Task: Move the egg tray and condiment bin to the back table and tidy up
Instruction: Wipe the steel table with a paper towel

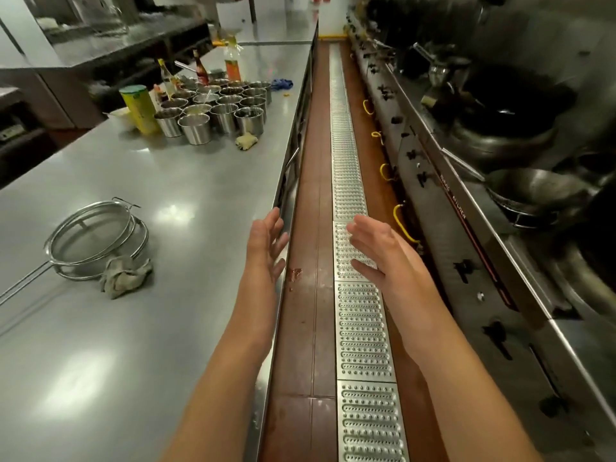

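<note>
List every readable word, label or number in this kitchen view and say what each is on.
"MAGIC KITCHEN", roughly, small and partly blurred: red strip on the stove front panel.
Yellow-green canister: print too blurred to read.
Sauce bottles: labels too blurred to read.
Nothing else legible.

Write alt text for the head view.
Both hands, left and right, reach forward open and empty over a kitchen aisle. On the steel counter to the left sit metal cups, bottles, strainers and a rag; woks line the right.
</note>
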A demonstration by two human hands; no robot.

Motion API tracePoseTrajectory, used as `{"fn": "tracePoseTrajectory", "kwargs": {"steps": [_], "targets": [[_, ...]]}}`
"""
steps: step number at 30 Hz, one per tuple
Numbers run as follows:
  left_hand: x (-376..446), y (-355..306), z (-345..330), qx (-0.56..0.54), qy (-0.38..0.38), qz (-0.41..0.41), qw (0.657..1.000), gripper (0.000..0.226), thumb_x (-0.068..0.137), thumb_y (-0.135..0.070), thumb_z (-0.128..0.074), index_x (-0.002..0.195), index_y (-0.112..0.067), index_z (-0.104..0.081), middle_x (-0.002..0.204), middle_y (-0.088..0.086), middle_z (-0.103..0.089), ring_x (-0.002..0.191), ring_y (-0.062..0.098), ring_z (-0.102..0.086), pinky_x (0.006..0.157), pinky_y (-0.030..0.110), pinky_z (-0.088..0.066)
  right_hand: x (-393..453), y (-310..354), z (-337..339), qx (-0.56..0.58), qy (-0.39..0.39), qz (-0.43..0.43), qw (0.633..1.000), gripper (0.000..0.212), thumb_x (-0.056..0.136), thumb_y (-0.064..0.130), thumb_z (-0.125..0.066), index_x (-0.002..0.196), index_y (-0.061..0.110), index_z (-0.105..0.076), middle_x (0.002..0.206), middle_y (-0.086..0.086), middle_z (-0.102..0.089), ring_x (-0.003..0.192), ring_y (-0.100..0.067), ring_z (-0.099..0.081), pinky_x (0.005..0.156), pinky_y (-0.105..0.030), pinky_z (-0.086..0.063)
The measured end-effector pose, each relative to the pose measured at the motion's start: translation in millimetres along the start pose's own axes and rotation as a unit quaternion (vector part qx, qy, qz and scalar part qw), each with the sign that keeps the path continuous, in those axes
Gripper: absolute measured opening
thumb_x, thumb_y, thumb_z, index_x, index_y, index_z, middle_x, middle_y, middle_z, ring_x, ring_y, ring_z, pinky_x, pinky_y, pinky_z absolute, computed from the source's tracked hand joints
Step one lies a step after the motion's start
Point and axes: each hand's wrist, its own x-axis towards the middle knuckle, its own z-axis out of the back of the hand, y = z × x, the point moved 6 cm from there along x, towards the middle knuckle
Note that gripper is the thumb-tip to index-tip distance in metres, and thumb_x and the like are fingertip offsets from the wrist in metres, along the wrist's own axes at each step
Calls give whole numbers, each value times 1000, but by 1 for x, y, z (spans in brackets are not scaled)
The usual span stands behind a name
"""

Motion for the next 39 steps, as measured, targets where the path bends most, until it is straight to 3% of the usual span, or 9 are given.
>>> {"fn": "tracePoseTrajectory", "kwargs": {"steps": [8,20,27,32,39], "targets": [[98,6,-17,-4,-12,-1,1000,66,82,-74,-25,137,-45,-47,137,-24,-53,124,-8,-50,117,36,-29,101,-5,13,3,10,-2,1000,61,86,54,-40,138,25,-53,133,13,-61,125,2,-53,110,-32,-42],[268,13,-115,53,-23,-9,998,69,84,-75,-25,143,-45,-43,143,-24,-48,129,-8,-46,117,33,-29,300,-4,71,22,53,2,998,64,83,59,-40,138,28,-53,133,14,-61,122,6,-54,106,-25,-44],[352,12,-101,35,-82,-9,996,64,81,-78,-29,136,-50,-48,140,-26,-51,128,-8,-47,117,35,-28,392,-17,55,33,92,-29,995,51,81,62,-41,123,40,-60,133,16,-61,123,5,-54,109,-33,-43],[422,22,-86,27,-84,-14,996,68,74,-83,-30,133,-54,-49,140,-27,-50,130,-7,-46,118,38,-27,467,-30,41,0,95,-39,995,66,80,66,-41,137,34,-55,133,18,-61,121,3,-56,110,-37,-43],[554,16,-79,-6,-44,-20,999,63,83,-75,-27,137,-48,-47,141,-25,-50,126,-8,-48,116,33,-30,584,-1,36,-15,38,0,999,46,98,44,-40,136,25,-56,134,12,-61,125,0,-54,108,-30,-44]]}}
